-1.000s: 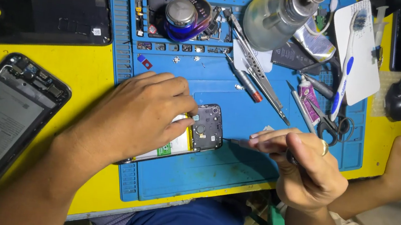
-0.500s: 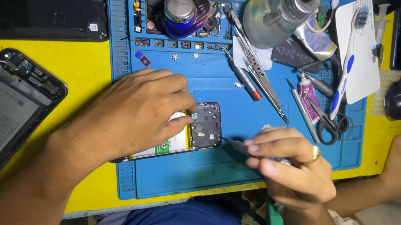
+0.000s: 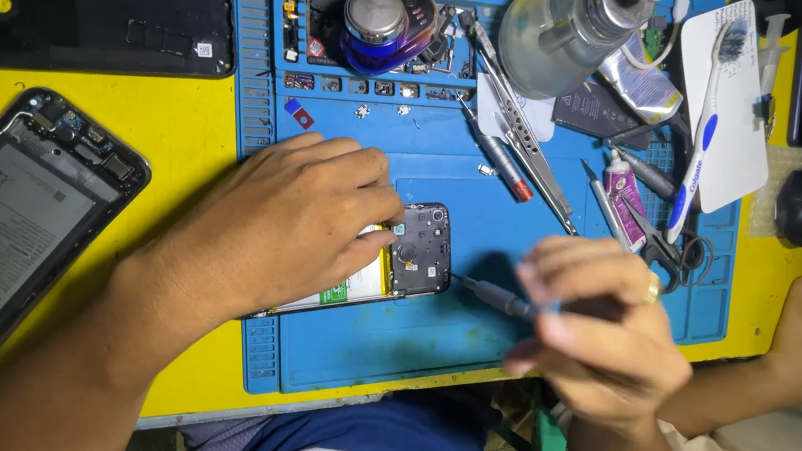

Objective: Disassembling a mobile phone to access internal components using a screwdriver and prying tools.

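Right hand [image 3: 599, 339] clamped in a pinch grip on a slim screwdriver [image 3: 494, 295], shaft nearly level, tip pointing left at the opened phone's [image 3: 413, 252] dark camera end. Left hand [image 3: 291, 218] pressed flat over that phone, fingers closed against it, hiding most of its length. Long axis tilted, camera end up-right, on the ribbed blue mat [image 3: 468, 344] over the yellow worktop [image 3: 184, 140]. Screwdriver handle blurred, lost inside the fist.
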